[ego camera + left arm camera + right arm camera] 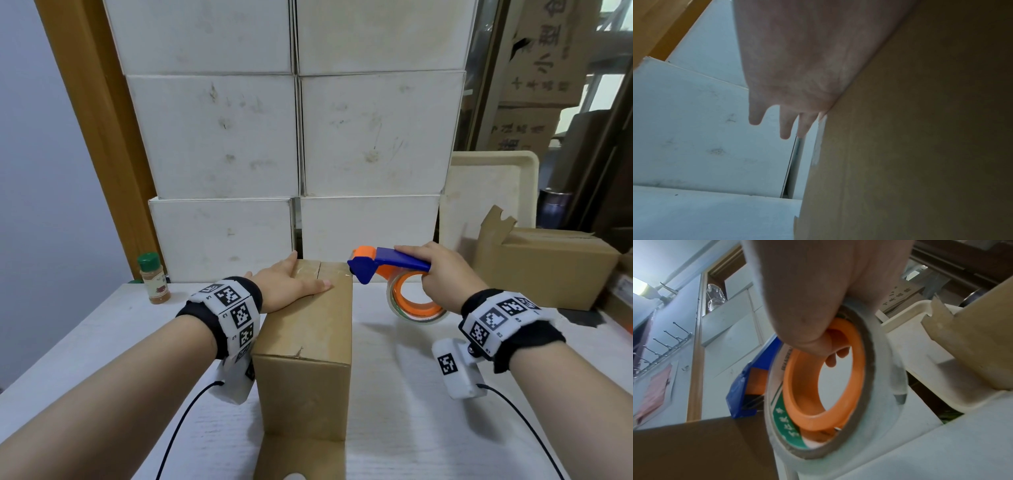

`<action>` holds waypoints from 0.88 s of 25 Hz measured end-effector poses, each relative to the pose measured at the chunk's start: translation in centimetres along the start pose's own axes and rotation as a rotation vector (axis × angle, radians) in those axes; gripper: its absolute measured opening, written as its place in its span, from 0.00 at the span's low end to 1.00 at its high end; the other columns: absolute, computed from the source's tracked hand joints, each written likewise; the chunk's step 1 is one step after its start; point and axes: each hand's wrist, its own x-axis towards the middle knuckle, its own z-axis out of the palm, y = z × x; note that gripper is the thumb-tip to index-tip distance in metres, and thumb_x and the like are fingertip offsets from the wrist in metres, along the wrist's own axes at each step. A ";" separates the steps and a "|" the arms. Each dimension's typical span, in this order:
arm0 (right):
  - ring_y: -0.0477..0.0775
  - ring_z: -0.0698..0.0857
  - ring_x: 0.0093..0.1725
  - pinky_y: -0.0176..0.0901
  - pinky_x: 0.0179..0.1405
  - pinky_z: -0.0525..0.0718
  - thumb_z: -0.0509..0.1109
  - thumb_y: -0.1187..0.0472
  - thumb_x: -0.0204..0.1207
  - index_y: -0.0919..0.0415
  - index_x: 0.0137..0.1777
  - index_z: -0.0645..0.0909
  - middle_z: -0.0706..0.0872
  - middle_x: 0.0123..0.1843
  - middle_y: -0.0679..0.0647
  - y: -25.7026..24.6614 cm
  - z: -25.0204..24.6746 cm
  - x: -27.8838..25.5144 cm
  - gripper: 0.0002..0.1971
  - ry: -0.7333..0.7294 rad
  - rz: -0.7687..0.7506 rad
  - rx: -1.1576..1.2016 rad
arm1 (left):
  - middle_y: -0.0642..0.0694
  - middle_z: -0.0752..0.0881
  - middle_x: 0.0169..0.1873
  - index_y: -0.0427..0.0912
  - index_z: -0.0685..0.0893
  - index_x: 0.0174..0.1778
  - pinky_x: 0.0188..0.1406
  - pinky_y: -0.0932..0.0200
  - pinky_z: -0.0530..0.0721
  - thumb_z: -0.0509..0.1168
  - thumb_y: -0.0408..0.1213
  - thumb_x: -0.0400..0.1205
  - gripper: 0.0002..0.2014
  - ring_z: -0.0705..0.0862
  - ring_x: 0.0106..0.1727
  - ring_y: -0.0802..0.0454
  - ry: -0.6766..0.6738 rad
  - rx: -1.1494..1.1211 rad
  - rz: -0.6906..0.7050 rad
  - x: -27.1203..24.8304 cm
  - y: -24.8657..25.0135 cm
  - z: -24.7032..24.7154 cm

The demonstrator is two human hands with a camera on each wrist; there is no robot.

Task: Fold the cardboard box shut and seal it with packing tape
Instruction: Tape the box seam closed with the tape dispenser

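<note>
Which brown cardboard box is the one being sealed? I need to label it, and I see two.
The brown box in the middle of the table, under the flat left hand. The other brown box, far right, has a torn flap standing up and nobody touching it.

Not much I can read here. On my side the tape roll (830,386) has a green label band with white characters, too blurred to make out. The brown cartons (544,65) at upper right carry dark printed Chinese characters, among them 小 and 十; the rest I can't resolve. The spice bottle (154,279) label is illegible. Wristbands (236,313) show square coded markers with tiny unreadable numbers.
</note>
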 end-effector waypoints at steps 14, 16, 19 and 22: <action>0.51 0.77 0.57 0.38 0.58 0.73 0.57 0.78 0.75 0.53 0.76 0.71 0.80 0.66 0.54 1.7 3.5 -0.8 0.31 -0.036 0.101 0.186 | 0.52 0.52 0.84 0.53 0.49 0.84 0.82 0.57 0.37 0.47 0.50 0.88 0.28 0.44 0.85 0.57 -0.028 0.223 0.313 -1.5 1.7 -0.1; 0.48 0.76 0.58 0.37 0.59 0.71 0.57 0.78 0.75 0.54 0.76 0.72 0.79 0.66 0.54 1.7 3.7 -0.8 0.31 -0.022 0.093 0.230 | 0.51 0.52 0.85 0.52 0.49 0.84 0.82 0.56 0.37 0.47 0.49 0.88 0.27 0.45 0.85 0.58 -0.033 0.233 0.332 -1.1 1.4 0.0; 0.48 0.76 0.59 0.37 0.60 0.71 0.57 0.79 0.75 0.54 0.75 0.72 0.80 0.65 0.53 1.9 3.9 -0.8 0.31 0.012 0.092 0.281 | 0.52 0.53 0.84 0.51 0.50 0.84 0.83 0.54 0.38 0.47 0.50 0.88 0.27 0.46 0.85 0.60 -0.042 0.242 0.345 -0.4 1.0 0.0; 0.52 0.78 0.59 0.40 0.59 0.73 0.57 0.81 0.73 0.55 0.74 0.74 0.79 0.60 0.51 2.0 3.7 -0.6 0.32 0.055 0.074 0.296 | 0.53 0.53 0.84 0.52 0.51 0.84 0.84 0.54 0.39 0.47 0.50 0.88 0.27 0.46 0.85 0.60 -0.040 0.249 0.360 -0.2 1.0 0.1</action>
